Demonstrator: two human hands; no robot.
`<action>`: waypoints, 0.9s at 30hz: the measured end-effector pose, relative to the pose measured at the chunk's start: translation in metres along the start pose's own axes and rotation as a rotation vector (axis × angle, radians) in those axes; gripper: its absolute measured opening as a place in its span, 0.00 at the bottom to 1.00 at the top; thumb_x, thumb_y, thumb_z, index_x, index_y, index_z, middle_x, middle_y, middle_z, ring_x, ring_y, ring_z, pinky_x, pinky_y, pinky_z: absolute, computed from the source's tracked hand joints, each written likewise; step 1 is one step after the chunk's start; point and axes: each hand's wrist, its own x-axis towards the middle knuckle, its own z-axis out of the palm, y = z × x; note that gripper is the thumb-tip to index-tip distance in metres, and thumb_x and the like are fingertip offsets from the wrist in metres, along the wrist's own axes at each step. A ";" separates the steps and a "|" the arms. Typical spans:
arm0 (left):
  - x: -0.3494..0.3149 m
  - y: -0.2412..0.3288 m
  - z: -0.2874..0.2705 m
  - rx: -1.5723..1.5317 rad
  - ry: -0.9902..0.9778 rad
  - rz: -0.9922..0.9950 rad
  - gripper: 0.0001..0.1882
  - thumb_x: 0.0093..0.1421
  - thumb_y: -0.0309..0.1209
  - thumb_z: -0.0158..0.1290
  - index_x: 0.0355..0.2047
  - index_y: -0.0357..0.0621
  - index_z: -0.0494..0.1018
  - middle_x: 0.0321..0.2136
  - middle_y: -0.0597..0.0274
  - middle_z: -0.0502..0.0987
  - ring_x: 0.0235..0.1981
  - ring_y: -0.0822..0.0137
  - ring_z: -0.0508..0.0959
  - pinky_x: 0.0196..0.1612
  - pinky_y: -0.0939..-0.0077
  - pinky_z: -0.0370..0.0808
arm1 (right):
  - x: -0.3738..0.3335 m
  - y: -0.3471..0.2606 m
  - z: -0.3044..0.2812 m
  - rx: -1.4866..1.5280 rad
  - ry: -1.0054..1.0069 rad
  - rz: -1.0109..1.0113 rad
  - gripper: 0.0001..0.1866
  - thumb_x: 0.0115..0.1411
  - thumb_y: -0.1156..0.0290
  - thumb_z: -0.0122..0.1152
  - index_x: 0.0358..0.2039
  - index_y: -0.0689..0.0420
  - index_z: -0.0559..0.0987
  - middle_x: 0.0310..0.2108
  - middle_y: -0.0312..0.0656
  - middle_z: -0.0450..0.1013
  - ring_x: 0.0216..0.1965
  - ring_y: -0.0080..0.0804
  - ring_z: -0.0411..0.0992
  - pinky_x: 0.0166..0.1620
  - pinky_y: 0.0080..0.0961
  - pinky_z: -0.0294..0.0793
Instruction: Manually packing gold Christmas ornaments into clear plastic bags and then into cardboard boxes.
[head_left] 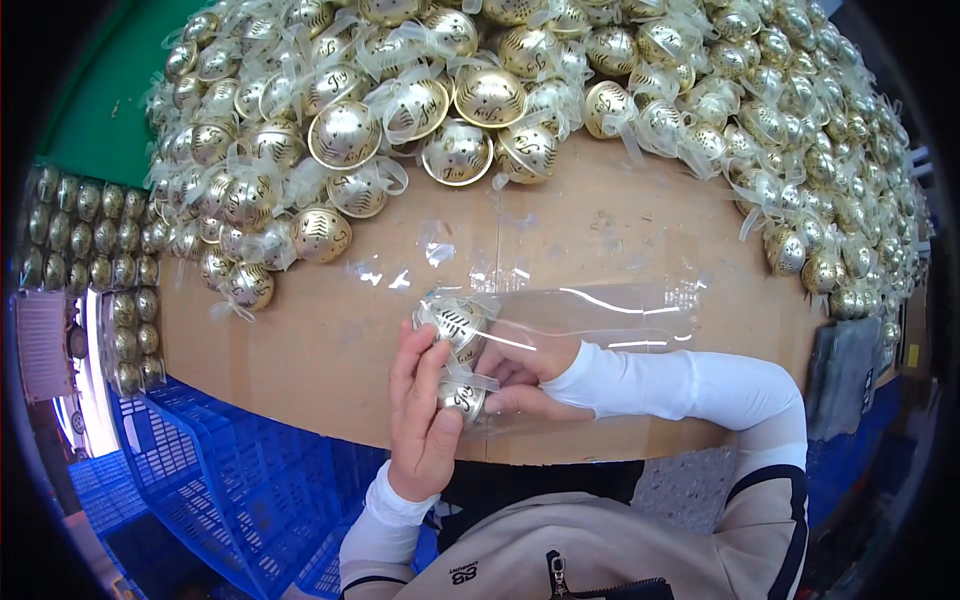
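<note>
Both hands are mid-bagging: the left hand point(425, 420) grips two gold bells point(455, 355) while the right hand point(525, 375) pinches the clear plastic sleeve point(600, 315) around them, which next needs sliding farther on

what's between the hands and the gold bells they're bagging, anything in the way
Nothing visible. The left hand already grips the gold bells directly. The right hand is inside or behind the clear plastic bag, so only that film may lie between it and the bells. The heap of bells sits farther back on the cardboard.
</note>
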 end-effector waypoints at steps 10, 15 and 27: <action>0.003 0.004 0.007 0.069 0.031 0.028 0.23 0.56 0.25 0.43 0.52 0.26 0.62 0.56 0.44 0.58 0.60 0.42 0.53 0.61 0.56 0.49 | -0.060 -0.066 -0.109 -0.174 0.021 0.777 0.06 0.53 0.73 0.58 0.32 0.59 0.78 0.30 0.38 0.75 0.26 0.21 0.73 0.28 0.18 0.73; 0.003 0.003 0.007 0.075 0.033 0.061 0.23 0.55 0.25 0.44 0.51 0.27 0.63 0.55 0.44 0.60 0.59 0.42 0.54 0.60 0.57 0.51 | -0.024 -0.079 -0.145 -1.121 0.437 -0.307 0.11 0.49 0.81 0.57 0.35 0.57 0.76 0.33 0.41 0.71 0.35 0.32 0.71 0.36 0.26 0.71; 0.002 0.003 0.009 0.037 0.017 0.078 0.23 0.54 0.24 0.45 0.51 0.27 0.63 0.54 0.44 0.60 0.59 0.42 0.55 0.60 0.56 0.51 | -0.001 -0.079 -0.177 -1.506 0.462 -0.279 0.15 0.42 0.79 0.61 0.34 0.57 0.74 0.31 0.44 0.69 0.32 0.44 0.69 0.34 0.33 0.69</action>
